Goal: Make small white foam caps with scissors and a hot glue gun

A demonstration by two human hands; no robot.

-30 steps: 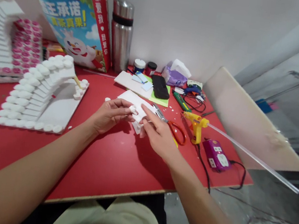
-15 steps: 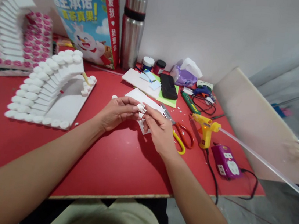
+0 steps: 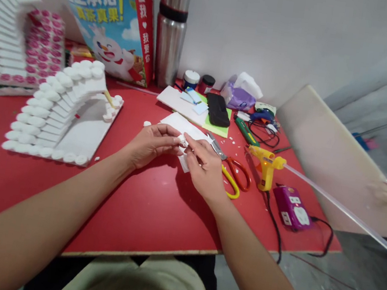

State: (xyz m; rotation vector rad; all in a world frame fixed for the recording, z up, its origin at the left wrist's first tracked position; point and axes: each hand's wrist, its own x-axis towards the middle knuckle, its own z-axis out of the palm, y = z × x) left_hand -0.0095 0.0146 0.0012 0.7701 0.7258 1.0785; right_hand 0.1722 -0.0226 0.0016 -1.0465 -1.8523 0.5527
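Note:
Between the fingertips of both hands is a small white piece (image 3: 182,139), partly covered, so its exact kind is unclear. My left hand (image 3: 153,145) pinches it from the left. My right hand (image 3: 205,165) grips its right side with thumb and fingers. Beneath the hands lies white sheet material (image 3: 177,121) on the red table (image 3: 133,213). Scissors (image 3: 236,171) with red and yellow handles rest just right of my right hand. A white model staircase (image 3: 53,116), edged with rounded white pieces, stands to the left.
Right of the scissors stands a yellow glue gun (image 3: 266,165) with a long clear stick, near a purple power box (image 3: 293,207). At the back are a steel flask (image 3: 170,36), a black phone-like case (image 3: 217,110) and a tissue pack (image 3: 239,94). A pink-and-white model (image 3: 45,47) stands far left.
The right fingers have shifted slightly over the small white piece, covering it differently. The camera view has moved a little; the things on the table stay in place.

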